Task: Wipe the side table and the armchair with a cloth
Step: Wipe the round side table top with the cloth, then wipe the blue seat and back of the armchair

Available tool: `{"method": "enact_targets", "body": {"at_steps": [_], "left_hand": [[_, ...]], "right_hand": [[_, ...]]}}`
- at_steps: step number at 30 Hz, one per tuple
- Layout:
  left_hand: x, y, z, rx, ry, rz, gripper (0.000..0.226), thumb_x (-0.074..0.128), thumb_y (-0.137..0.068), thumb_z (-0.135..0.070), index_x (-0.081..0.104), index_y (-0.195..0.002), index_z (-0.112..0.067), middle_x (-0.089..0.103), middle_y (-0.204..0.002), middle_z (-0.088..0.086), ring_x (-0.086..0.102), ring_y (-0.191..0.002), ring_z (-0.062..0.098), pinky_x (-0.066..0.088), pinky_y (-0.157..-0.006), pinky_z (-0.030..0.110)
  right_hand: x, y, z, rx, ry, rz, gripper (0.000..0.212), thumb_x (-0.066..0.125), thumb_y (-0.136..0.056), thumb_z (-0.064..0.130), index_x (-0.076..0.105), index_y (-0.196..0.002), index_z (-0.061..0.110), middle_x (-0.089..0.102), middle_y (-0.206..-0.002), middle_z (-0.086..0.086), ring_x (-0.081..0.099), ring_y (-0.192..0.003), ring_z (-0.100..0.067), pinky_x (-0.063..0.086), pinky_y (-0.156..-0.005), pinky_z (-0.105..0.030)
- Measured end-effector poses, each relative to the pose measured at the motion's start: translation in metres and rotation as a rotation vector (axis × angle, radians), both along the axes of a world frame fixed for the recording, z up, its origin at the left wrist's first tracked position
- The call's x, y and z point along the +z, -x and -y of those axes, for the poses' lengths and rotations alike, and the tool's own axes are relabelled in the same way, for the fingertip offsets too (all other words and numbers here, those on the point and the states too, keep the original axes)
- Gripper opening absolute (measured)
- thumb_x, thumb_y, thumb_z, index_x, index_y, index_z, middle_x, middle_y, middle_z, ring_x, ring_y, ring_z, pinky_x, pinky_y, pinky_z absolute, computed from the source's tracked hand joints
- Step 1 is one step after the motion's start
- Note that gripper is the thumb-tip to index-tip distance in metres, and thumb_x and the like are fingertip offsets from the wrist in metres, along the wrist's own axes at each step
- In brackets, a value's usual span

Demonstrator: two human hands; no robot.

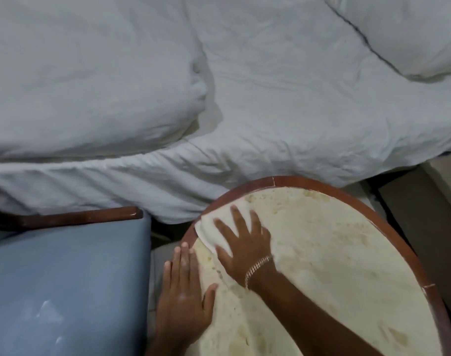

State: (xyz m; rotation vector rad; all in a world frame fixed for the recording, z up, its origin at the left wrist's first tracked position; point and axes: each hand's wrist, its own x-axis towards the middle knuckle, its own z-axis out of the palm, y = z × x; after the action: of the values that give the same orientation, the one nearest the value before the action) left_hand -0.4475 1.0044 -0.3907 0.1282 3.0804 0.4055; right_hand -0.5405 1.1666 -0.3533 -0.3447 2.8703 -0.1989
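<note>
White cloth [214, 227] under flat right hand [241, 242] on round marbled side table [347, 253].

Bedroom, perhaps a hotel room, bed [245, 104] with rumpled white duvet and white pillow [412, 34] filling most of the view, round wood-rimmed table [347, 253] against the bedside, blue-cushioned armchair [65, 278] with dark wooden arm beside it

My right hand [241, 246] covers most of the folded white cloth [220, 228]; the frame crops the round wood-rimmed table [404, 242].
</note>
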Motion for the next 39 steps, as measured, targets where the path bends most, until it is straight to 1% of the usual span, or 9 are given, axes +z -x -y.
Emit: {"method": "enact_targets", "body": {"at_steps": [6, 11, 15, 18, 22, 26, 29, 33, 39], "left_hand": [[0.06, -0.055, 0.106, 0.338, -0.065, 0.194, 0.094, 0.013, -0.098, -0.064, 0.048, -0.142, 0.012, 0.046, -0.15, 0.035, 0.043, -0.14, 0.054, 0.04, -0.113, 0.067], [0.103, -0.111, 0.203, 0.533, 0.026, 0.241, 0.086, 0.031, -0.095, -0.057, 0.046, -0.142, 0.014, 0.047, -0.149, 0.037, 0.039, -0.143, 0.055, 0.036, -0.115, 0.067], [0.139, -0.176, 0.263, 0.687, 0.174, 0.344, 0.086, 0.034, -0.082, -0.046, 0.044, -0.141, 0.016, 0.046, -0.148, 0.04, 0.035, -0.144, 0.056, 0.028, -0.118, 0.067], [0.166, -0.229, 0.29, 0.786, 0.234, 0.332, 0.092, 0.029, -0.079, -0.051, 0.047, -0.138, 0.017, 0.05, -0.144, 0.041, 0.038, -0.142, 0.058, 0.028, -0.116, 0.069], [0.192, -0.275, 0.314, 0.821, 0.368, 0.352, 0.09, 0.032, -0.083, -0.053, 0.045, -0.142, 0.013, 0.051, -0.146, 0.037, 0.04, -0.143, 0.052, 0.025, -0.118, 0.067], [0.207, -0.292, 0.327, 0.807, 0.37, 0.346, 0.09, 0.032, -0.087, -0.059, 0.045, -0.144, 0.009, 0.052, -0.148, 0.034, 0.042, -0.144, 0.047, 0.023, -0.121, 0.064], [0.208, -0.295, 0.325, 0.788, 0.382, 0.293, 0.09, 0.032, -0.09, -0.064, 0.046, -0.146, 0.006, 0.049, -0.152, 0.03, 0.042, -0.145, 0.044, 0.021, -0.123, 0.064], [0.195, -0.292, 0.327, 0.88, 0.394, 0.273, 0.104, 0.03, -0.086, -0.077, 0.027, -0.156, 0.0, 0.031, -0.164, 0.026, 0.034, -0.151, 0.041, 0.018, -0.125, 0.061], [0.195, -0.286, 0.323, 0.985, 0.408, 0.273, 0.101, 0.028, -0.089, -0.072, 0.02, -0.157, 0.002, 0.024, -0.166, 0.027, 0.027, -0.154, 0.041, 0.017, -0.125, 0.061]], "right_hand": [[0.031, -0.072, 0.035, 0.126, -0.063, 0.24, 0.072, 0.052, -0.089, 0.048, 0.023, -0.153, 0.037, 0.012, -0.168, -0.008, 0.03, -0.144, -0.036, 0.03, -0.116, -0.046], [0.046, -0.076, 0.137, 0.108, 0.445, 0.246, 0.068, 0.069, -0.075, 0.034, 0.054, -0.139, 0.018, 0.049, -0.15, -0.012, 0.051, -0.132, -0.035, 0.036, -0.109, -0.04], [0.035, -0.095, 0.238, 0.031, 0.71, 0.29, 0.064, 0.074, -0.084, 0.027, 0.051, -0.142, 0.014, 0.048, -0.152, -0.01, 0.043, -0.142, -0.028, 0.033, -0.116, -0.041], [0.01, -0.113, 0.296, 0.155, 0.566, 0.26, 0.064, 0.063, -0.09, 0.039, 0.041, -0.149, 0.025, 0.036, -0.16, -0.008, 0.029, -0.148, -0.033, 0.027, -0.117, -0.046], [-0.016, -0.155, 0.341, 0.374, 0.129, 0.191, 0.071, 0.037, -0.091, 0.067, 0.008, -0.153, 0.049, -0.006, -0.169, -0.001, -0.011, -0.15, -0.05, 0.013, -0.112, -0.07], [-0.013, -0.172, 0.307, 0.501, 0.002, 0.068, 0.068, 0.037, -0.092, 0.059, 0.014, -0.155, 0.045, 0.003, -0.17, -0.002, 0.0, -0.151, -0.048, 0.021, -0.111, -0.068], [-0.006, -0.159, 0.291, 0.371, -0.054, 0.134, 0.066, 0.034, -0.092, 0.058, 0.017, -0.155, 0.045, 0.005, -0.17, 0.0, 0.007, -0.15, -0.047, 0.027, -0.108, -0.065], [-0.016, -0.13, 0.378, 0.092, 0.061, 0.201, 0.073, 0.035, -0.09, 0.068, 0.006, -0.154, 0.047, -0.008, -0.169, -0.001, -0.007, -0.149, -0.052, 0.013, -0.114, -0.069], [-0.02, -0.212, 0.366, 0.903, 0.005, 0.072, 0.07, 0.041, -0.086, 0.061, 0.028, -0.153, 0.042, 0.018, -0.168, -0.005, 0.016, -0.148, -0.053, 0.022, -0.111, -0.068]]}}
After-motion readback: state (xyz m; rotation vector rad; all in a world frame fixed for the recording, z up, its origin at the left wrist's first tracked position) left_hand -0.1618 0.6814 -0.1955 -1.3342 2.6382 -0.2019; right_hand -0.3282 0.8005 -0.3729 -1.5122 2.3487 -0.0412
